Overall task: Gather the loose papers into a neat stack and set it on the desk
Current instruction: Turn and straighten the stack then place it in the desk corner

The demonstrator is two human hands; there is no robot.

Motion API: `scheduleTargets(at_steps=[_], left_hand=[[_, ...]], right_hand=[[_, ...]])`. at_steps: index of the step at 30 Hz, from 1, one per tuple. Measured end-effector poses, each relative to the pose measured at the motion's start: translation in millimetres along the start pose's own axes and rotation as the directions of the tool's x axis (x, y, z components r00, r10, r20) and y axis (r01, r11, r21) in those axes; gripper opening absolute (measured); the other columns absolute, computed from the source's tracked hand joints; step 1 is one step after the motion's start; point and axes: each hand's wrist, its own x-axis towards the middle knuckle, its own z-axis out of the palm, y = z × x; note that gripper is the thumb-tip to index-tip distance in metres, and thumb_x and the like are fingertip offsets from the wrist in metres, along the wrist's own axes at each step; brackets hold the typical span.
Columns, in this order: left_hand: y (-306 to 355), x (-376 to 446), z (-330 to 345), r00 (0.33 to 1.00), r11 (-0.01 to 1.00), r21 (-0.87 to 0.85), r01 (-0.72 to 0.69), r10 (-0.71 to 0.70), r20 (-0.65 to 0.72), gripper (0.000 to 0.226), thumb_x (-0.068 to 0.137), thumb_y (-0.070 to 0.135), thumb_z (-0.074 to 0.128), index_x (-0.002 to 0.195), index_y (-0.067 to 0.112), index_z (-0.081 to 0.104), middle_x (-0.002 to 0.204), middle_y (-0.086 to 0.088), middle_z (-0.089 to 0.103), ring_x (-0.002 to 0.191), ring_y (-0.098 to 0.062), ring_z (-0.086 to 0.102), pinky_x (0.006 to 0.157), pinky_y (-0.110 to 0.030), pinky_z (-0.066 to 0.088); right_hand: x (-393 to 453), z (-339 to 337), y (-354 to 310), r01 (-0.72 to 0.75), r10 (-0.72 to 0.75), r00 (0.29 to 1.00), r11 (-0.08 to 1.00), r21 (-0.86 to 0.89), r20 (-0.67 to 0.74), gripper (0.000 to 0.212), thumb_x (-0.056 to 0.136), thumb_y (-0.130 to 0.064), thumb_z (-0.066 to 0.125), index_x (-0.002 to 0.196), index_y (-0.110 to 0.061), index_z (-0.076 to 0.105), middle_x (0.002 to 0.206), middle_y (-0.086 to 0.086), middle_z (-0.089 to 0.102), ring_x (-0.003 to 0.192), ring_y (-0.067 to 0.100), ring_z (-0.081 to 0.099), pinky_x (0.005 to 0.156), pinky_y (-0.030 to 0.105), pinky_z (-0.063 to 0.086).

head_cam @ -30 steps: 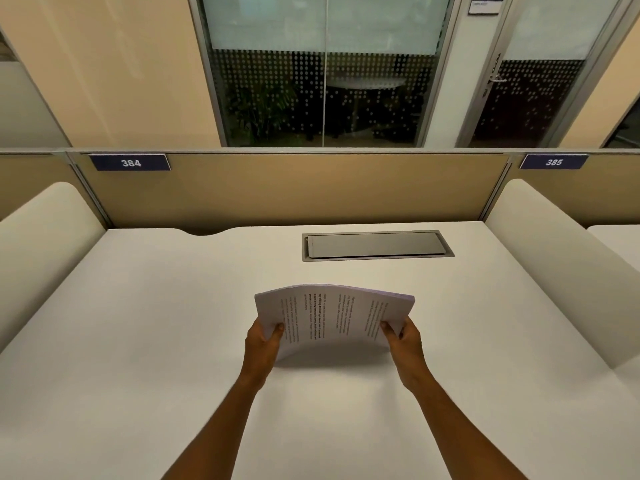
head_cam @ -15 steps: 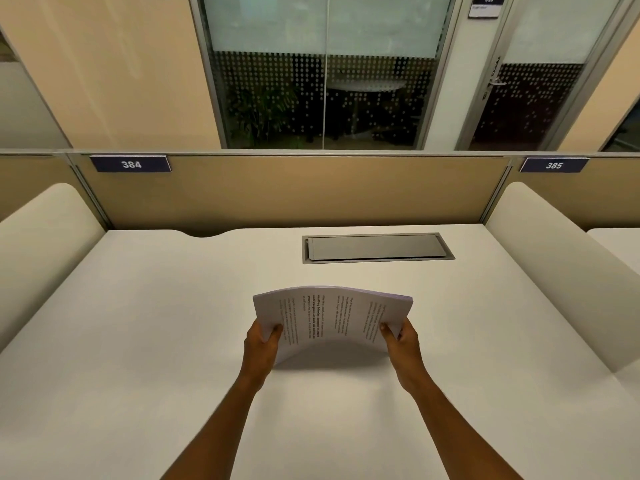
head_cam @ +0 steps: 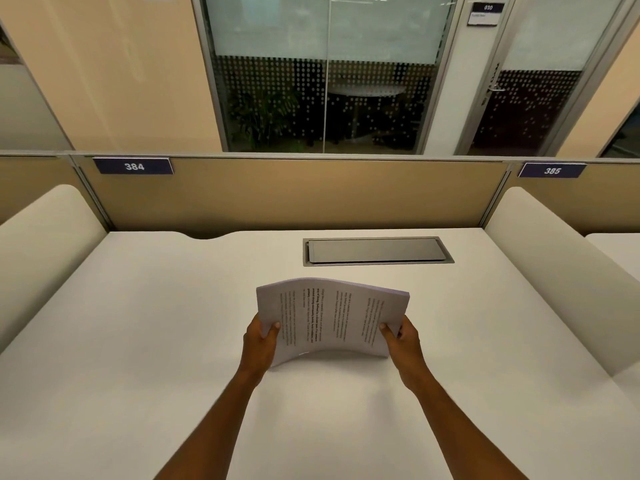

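White stack [head_cam: 332,317] bowed upright on the surface [head_cam: 138,341], left hand [head_cam: 259,344] and right hand [head_cam: 403,341] clamped on its side edges, thumbs in front.

**What we cannot make out**

We see print on the stack of papers [head_cam: 332,317], but it is too small to read. Our fingers behind it are hidden; only the thumbs show. Both forearms run off the edge at 6 o'clock. The door sign [head_cam: 485,14] at 1 o'clock is blurred below its number.
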Motion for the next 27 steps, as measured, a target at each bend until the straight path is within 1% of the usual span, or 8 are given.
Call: scheduleTargets(at_steps=[6, 10, 13, 16, 20, 23, 25, 27], left_hand=[[47.5, 28.2, -22.5, 0.988, 0.982, 0.144, -0.124, 0.109, 0.105, 0.04, 0.09, 0.031, 0.048, 0.125, 0.013, 0.053, 0.11, -0.008, 0.066, 0.099, -0.026, 0.067, 0.078, -0.04, 0.06], [94.2, 53.0, -37.0, 0.961, 0.922, 0.291, -0.256, 0.211, 0.177, 0.025, 0.097, 0.018, 0.051, 0.12, 0.012, 0.056, 0.108, -0.007, 0.067, 0.095, -0.024, 0.067, 0.079, -0.041, 0.059], [127.7, 67.2, -42.8, 0.936, 0.868, 0.368, -0.332, 0.255, 0.245, 0.019, 0.098, 0.016, 0.047, 0.115, 0.01, 0.055, 0.106, -0.007, 0.067, 0.093, -0.023, 0.067, 0.077, -0.042, 0.058], [153.9, 75.2, -41.4, 0.903, 0.8, 0.441, -0.408, 0.282, 0.324, 0.014, 0.097, 0.012, 0.046, 0.108, 0.009, 0.055, 0.104, -0.008, 0.067, 0.093, -0.025, 0.065, 0.074, -0.039, 0.055], [179.4, 79.9, -30.0, 0.859, 0.72, 0.493, -0.488, 0.296, 0.417, 0.007, 0.098, 0.01, 0.046, 0.097, 0.004, 0.05, 0.102, -0.01, 0.064, 0.094, -0.03, 0.063, 0.074, -0.041, 0.055], [189.4, 79.4, -19.8, 0.843, 0.71, 0.496, -0.5, 0.266, 0.468, 0.007, 0.098, 0.011, 0.045, 0.097, 0.005, 0.048, 0.104, -0.011, 0.064, 0.095, -0.03, 0.063, 0.078, -0.046, 0.056], [191.5, 77.9, -14.3, 0.847, 0.724, 0.489, -0.486, 0.252, 0.468, 0.008, 0.098, 0.012, 0.045, 0.099, 0.006, 0.049, 0.106, -0.01, 0.063, 0.095, -0.029, 0.063, 0.079, -0.046, 0.057], [190.2, 75.7, -11.8, 0.857, 0.742, 0.469, -0.478, 0.278, 0.435, 0.009, 0.096, 0.016, 0.049, 0.096, 0.008, 0.053, 0.101, -0.009, 0.065, 0.092, -0.03, 0.064, 0.076, -0.047, 0.057]], right_hand=[[9.5, -14.7, -30.9, 0.076, -0.076, 0.997, 0.997, 0.012, 0.013, 0.027, 0.089, -0.016, 0.067, 0.114, -0.019, 0.058, 0.107, 0.004, 0.069, 0.102, 0.026, 0.066, 0.078, 0.031, 0.055], [22.4, -27.4, -56.9, 0.13, -0.129, 0.991, 0.991, 0.028, -0.013, 0.033, 0.08, -0.01, 0.076, 0.108, -0.017, 0.058, 0.103, 0.004, 0.07, 0.098, 0.025, 0.068, 0.077, 0.03, 0.057], [32.7, -30.6, -73.1, 0.198, -0.204, 0.978, 0.969, -0.146, -0.032, 0.041, 0.077, -0.016, 0.079, 0.109, -0.016, 0.053, 0.107, 0.007, 0.066, 0.099, 0.027, 0.065, 0.083, 0.036, 0.058], [37.8, -26.4, -92.2, 0.315, -0.343, 0.938, 0.9, -0.302, -0.042, 0.051, 0.075, -0.021, 0.081, 0.118, -0.018, 0.053, 0.113, 0.003, 0.061, 0.105, 0.021, 0.056, 0.083, 0.03, 0.05], [40.0, -12.7, -119.4, 0.537, -0.54, 0.833, 0.737, -0.41, 0.119, 0.058, 0.078, -0.028, 0.078, 0.13, -0.02, 0.052, 0.115, -0.005, 0.057, 0.107, 0.013, 0.053, 0.085, 0.022, 0.045], [34.1, 0.7, -139.2, 0.544, -0.485, 0.839, 0.757, -0.361, 0.248, 0.041, 0.088, -0.031, 0.067, 0.126, -0.02, 0.056, 0.109, -0.003, 0.065, 0.095, 0.014, 0.063, 0.075, 0.022, 0.054], [30.4, 7.1, -144.6, 0.53, -0.464, 0.847, 0.768, -0.36, 0.258, 0.021, 0.093, -0.029, 0.059, 0.11, -0.017, 0.063, 0.099, 0.001, 0.069, 0.086, 0.02, 0.067, 0.069, 0.028, 0.058], [28.4, 9.1, -143.6, 0.51, -0.455, 0.86, 0.787, -0.347, 0.234, 0.016, 0.096, -0.028, 0.056, 0.103, -0.016, 0.064, 0.092, 0.001, 0.069, 0.079, 0.018, 0.067, 0.063, 0.024, 0.056]])
